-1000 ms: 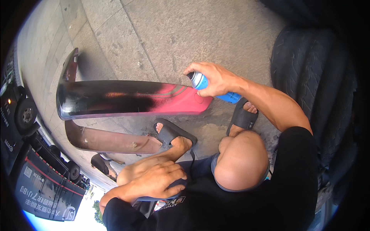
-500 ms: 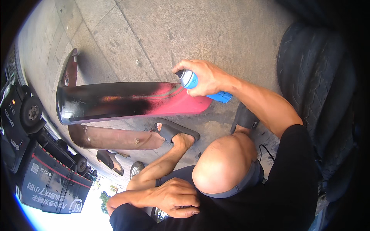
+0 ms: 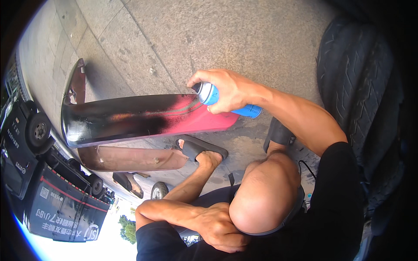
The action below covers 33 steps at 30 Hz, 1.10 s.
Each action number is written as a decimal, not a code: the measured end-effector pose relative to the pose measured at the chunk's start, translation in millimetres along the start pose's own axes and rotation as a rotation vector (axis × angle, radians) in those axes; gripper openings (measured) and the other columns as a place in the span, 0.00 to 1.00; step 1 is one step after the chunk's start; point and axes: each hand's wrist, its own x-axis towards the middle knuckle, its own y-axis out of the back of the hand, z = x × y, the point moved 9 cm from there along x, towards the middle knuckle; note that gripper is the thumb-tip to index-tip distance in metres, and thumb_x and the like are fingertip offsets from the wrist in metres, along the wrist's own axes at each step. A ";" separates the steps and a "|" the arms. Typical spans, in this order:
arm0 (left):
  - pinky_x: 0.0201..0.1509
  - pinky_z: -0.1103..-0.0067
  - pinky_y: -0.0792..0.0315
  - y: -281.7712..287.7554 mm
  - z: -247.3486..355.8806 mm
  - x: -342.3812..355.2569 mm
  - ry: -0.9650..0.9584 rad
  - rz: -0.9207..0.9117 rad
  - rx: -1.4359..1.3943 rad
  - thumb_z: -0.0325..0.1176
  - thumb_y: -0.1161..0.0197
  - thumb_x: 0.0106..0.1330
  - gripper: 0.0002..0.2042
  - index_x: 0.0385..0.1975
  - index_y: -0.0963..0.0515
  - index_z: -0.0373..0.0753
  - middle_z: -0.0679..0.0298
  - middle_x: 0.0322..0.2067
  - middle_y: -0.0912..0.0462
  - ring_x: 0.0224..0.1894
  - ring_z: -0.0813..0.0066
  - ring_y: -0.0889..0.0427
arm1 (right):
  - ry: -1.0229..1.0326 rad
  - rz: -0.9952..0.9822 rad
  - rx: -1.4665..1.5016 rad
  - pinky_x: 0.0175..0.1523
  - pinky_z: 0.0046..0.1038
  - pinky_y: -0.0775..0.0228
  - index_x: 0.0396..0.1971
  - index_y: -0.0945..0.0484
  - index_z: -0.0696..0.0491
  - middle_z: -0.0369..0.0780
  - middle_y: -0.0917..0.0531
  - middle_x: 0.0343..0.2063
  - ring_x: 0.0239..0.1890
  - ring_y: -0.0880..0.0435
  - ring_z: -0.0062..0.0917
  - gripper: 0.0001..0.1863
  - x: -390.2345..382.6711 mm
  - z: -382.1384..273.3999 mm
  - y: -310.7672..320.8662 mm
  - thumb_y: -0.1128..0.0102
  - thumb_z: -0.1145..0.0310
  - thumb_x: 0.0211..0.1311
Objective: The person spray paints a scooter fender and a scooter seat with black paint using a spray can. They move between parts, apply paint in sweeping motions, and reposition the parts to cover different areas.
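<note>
My right hand [image 3: 224, 93] grips a blue spray can [image 3: 250, 109], index finger on its black nozzle, above the right part of a long curved plastic panel [image 3: 113, 124]. That panel is glossy black on the left, pink on the right, with mottled overspray between. Behind it a pale brownish panel [image 3: 124, 157] lies on the pavement. My left hand [image 3: 217, 224] rests low at my body beside my bent knee [image 3: 265, 195], fingers curled; whatever they might hold is hidden.
Large black tires [image 3: 352, 87] line the right side. A dark truck [image 3: 56, 200] stands along the left edge. A small black part [image 3: 126, 182] lies near the pale panel. My sandaled feet [image 3: 200, 150] rest on the pavement [image 3: 209, 35].
My right hand has shifted left along the panel with the can. My left hand has moved right and down toward the knee, its fingers now more curled.
</note>
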 end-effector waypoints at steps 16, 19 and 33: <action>0.16 0.71 0.36 -9.4 4.0 1.4 -0.026 -0.031 0.079 0.38 0.32 0.67 0.09 0.30 0.19 0.40 0.67 0.14 0.27 0.14 0.65 0.26 | 0.478 0.280 -0.093 0.60 0.32 0.20 0.61 0.24 0.43 0.37 0.17 0.48 0.51 0.15 0.28 0.38 28.4 -86.5 88.3 0.20 0.70 0.45; 0.16 0.69 0.34 -1.4 2.6 -6.9 0.109 -0.012 0.155 0.39 0.31 0.67 0.08 0.31 0.19 0.43 0.67 0.12 0.28 0.14 0.61 0.24 | 0.542 0.429 -0.206 0.58 0.33 0.18 0.61 0.25 0.42 0.37 0.17 0.47 0.51 0.15 0.29 0.38 45.6 -100.7 112.4 0.21 0.71 0.46; 0.48 0.61 0.23 40.4 -12.1 -114.1 0.669 0.027 0.693 0.36 0.33 0.60 0.12 0.39 0.20 0.38 0.54 0.36 0.16 0.43 0.50 0.17 | 0.207 0.408 0.174 0.62 0.34 0.25 0.64 0.28 0.45 0.39 0.18 0.51 0.55 0.17 0.29 0.41 39.8 -60.8 79.7 0.20 0.72 0.47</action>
